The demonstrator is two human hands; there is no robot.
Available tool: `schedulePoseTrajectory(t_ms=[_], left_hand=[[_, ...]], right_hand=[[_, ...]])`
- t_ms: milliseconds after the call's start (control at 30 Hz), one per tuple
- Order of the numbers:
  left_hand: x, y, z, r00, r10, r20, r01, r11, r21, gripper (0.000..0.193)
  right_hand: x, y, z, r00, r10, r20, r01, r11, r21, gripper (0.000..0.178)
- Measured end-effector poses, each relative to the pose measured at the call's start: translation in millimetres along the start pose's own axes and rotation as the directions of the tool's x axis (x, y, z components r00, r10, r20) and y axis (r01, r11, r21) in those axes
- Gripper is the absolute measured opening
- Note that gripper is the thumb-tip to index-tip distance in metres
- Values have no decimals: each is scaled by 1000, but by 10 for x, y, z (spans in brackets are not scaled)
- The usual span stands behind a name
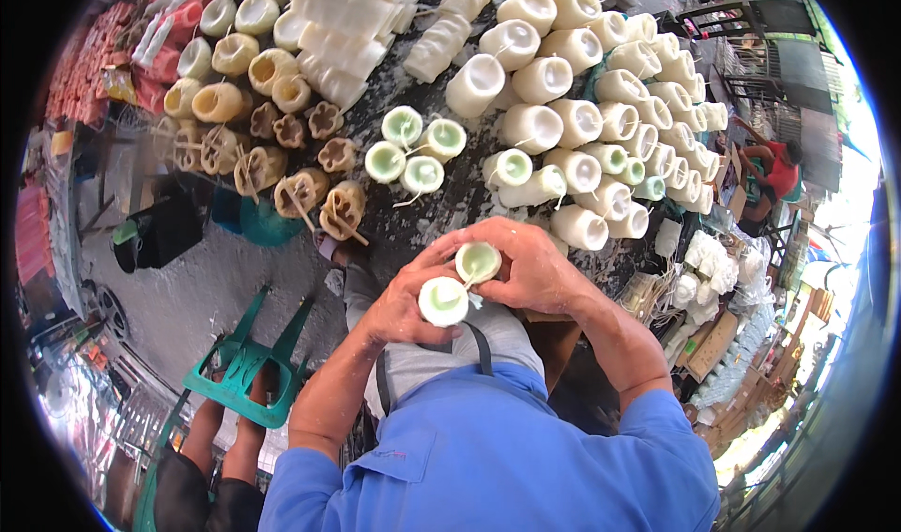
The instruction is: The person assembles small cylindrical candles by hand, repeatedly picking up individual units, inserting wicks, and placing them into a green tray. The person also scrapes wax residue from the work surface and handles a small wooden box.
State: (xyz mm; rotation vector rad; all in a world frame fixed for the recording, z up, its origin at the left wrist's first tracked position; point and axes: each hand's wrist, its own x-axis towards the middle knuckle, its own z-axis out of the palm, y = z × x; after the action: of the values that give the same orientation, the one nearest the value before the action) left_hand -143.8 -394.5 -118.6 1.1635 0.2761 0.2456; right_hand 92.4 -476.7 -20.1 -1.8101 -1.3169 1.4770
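Head view: near the middle of the frame, the left hand (399,309) is curled around the lower candle (443,303), while the right hand (533,262) has its fingers closed about the upper candle (478,262), set just above and to the right of it. Both pieces thus lie within the grasp, pale green faces toward the camera. They look like wax: probably light, stiff and smooth enough to slip, with rims that could chip, so the side wall seems the best hold, clear of the soft wick. Beyond the hands, at upper centre, four green-filled candles (421,174) stand on the counter (399,220); white candles (574,119) crowd the upper right.
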Motion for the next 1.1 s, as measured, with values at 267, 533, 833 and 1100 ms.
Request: schedulePoseTrajectory(t_ms=[267,533,833,1100], left_hand=[[-899,219,-158,944,211,-253,-169,970,177,58],[-2168,-636,-1321,635,275,-722,183,855,486,56],[-2464,-2832,-4006,308,232,-923,508,780,365,55],[-2112,-4222,-5200,215,226,-950,505,807,306,69]], right_hand=[[285,-460,820,997,-62,47,67,989,-133,73],[1866,-287,2809,967,-250,52,253,916,-310,59],[4823,1192,4839,883,-465,-60,396,809,-434,54],[6162,2054,5384,928,-368,-66,294,826,-481,60]])
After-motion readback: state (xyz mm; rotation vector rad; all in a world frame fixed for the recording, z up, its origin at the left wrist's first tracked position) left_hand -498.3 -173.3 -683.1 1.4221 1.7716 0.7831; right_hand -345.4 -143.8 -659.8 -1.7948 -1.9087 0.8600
